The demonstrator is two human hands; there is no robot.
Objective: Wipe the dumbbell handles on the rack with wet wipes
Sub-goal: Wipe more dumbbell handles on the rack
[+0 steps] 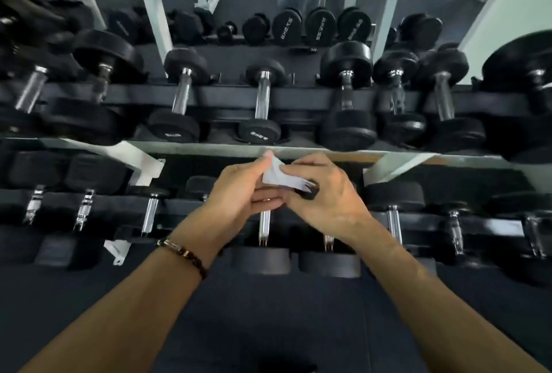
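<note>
Before the lower tier of the dumbbell rack (298,151), both bare hands met above a chrome dumbbell handle (264,223). Between them was a white wet wipe (276,177), partly folded, with a frayed edge pointing right. The left hand (239,193) pinched the wipe's upper left corner between thumb and fingertips, its fingers closed on the sheet. The right hand (325,193) gripped the wipe's right side, thumb pressed over it and fingers curled beneath; a small dark object sat under those fingers, too hidden to identify. A beaded bracelet (185,254) circled the left wrist. The wipe was held in the air, just above the handle and apart from it. That handle ran toward the camera to a black rubber dumbbell head (261,260), with a second head (330,263) just beside it on the right. On the tier above, more black dumbbells rested across the rail with their chrome handles exposed. Dark floor matting (268,328) lay below the forearms.
</note>
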